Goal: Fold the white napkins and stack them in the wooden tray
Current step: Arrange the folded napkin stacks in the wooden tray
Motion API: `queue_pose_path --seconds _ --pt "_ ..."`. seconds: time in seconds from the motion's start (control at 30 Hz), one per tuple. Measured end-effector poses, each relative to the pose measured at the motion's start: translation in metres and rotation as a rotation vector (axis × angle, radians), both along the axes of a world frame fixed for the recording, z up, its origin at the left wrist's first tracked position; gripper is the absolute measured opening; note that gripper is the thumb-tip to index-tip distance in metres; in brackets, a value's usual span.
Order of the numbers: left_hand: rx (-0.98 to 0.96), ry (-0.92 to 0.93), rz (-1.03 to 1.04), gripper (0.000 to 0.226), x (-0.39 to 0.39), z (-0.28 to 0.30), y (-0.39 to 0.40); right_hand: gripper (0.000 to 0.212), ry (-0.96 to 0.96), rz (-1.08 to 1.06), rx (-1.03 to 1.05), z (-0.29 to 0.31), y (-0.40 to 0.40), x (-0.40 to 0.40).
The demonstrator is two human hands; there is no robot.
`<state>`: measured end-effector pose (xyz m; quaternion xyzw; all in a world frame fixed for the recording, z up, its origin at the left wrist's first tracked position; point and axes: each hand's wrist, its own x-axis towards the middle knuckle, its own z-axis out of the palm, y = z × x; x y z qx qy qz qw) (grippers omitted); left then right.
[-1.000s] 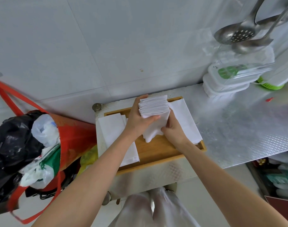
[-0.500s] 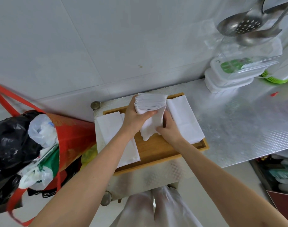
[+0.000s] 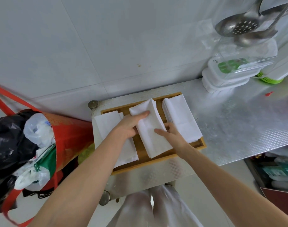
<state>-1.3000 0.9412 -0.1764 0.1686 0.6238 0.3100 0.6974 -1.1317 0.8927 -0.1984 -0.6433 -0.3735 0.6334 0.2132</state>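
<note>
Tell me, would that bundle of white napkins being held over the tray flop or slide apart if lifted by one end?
Probably floppy: the napkin bundle looks thin and soft, and both the left hand and right hand support it. Its loose layered edges suggest sheets could slip apart. Likely light.

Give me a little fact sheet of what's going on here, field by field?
Activity: napkin folding over a wooden tray
Left hand: grips the middle napkin stack, thumb on top
Right hand: holds the same stack's right edge
Left pile: flat in the tray
Right pile: flat in the tray
Surface: metal counter
Nearby: hanging ladles, plastic containers
</note>
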Motion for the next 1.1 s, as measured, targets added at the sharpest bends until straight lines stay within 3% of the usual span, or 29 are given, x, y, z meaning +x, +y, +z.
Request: queue_pose_path --seconds 0.07,0.23,0.43,0.53,0.6,0.67,0.77,0.9,1.1 --pt "-0.012 0.027 -0.002 0.045 0.0 -0.006 0.0 0.045 0.008 -0.019 -0.015 -0.002 -0.002 -0.002" --pt "0.008 0.101 -0.04 0.04 0.005 -0.012 0.005 0.026 0.04 -0.071 -0.047 -0.008 -0.009 -0.012" --pt "0.06 -0.069 -0.117 0.055 -0.01 -0.005 0.006 0.066 0.259 -0.058 -0.079 0.002 -0.008 -0.009" --pt "0.099 -0.119 -0.147 0.057 -0.014 0.0 0.007 0.06 0.34 -0.042 -0.052 0.007 -0.006 -0.009" --pt "0.104 -0.086 -0.133 0.057 -0.014 0.004 0.01 0.043 0.235 -0.104 0.051 0.008 -0.005 -0.014" --pt "0.088 0.017 -0.1 0.055 -0.011 0.004 0.013 0.031 -0.002 -0.134 0.189 0.006 -0.005 -0.021" --pt "0.048 0.218 -0.052 0.057 -0.001 -0.003 0.016 0.026 -0.327 -0.079 0.292 0.001 -0.009 -0.031" --pt "0.021 0.409 -0.023 0.064 0.018 -0.013 0.013 0.039 -0.479 0.04 0.306 -0.003 -0.01 -0.033" --pt "0.166 0.714 -0.189 0.053 0.037 -0.009 -0.001 0.04 -0.609 0.141 0.298 0.003 -0.013 -0.03"
